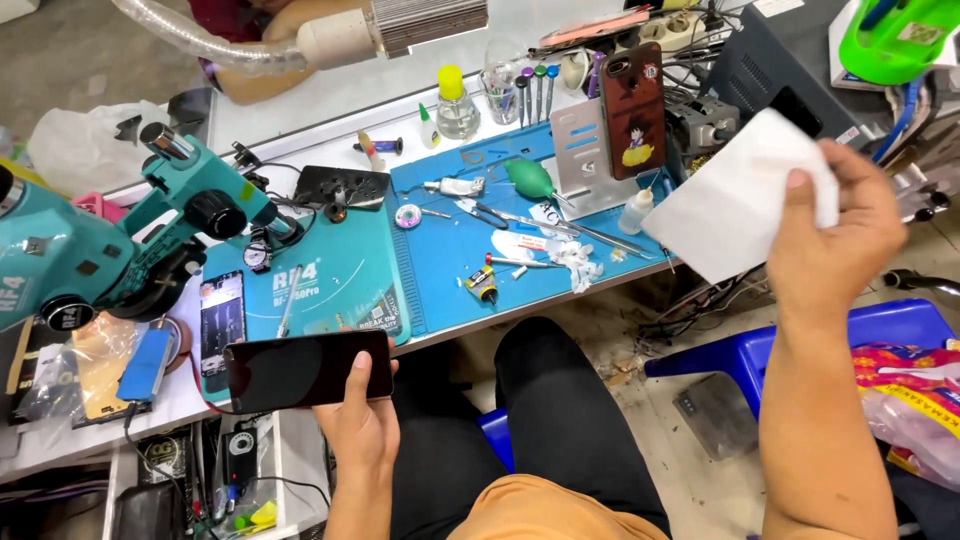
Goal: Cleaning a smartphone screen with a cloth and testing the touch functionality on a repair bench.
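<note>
- Below the near edge of the blue work mat, the left hand is closed around a dark smartphone, fingers wrapped over its right end, screen up and held level.
- Smartphone: black, glossy, screen unlit with a faint reddish reflection; no crack visible from here.
- Right of the mat and raised above it, the right hand pinches a white sheet or wipe, thumb on top, fingers behind; the sheet hangs flat and unfolded.
- Judgement: the step in hand looks like bringing wipe and screen together, the two being well apart. The next move would call for carrying the sheet across to the phone while the left hand keeps it steady and level.
- On the mat: tweezers, green air blower, small dropper bottle.
- Left of the mat: teal microscope over a second, teal pad.
</note>
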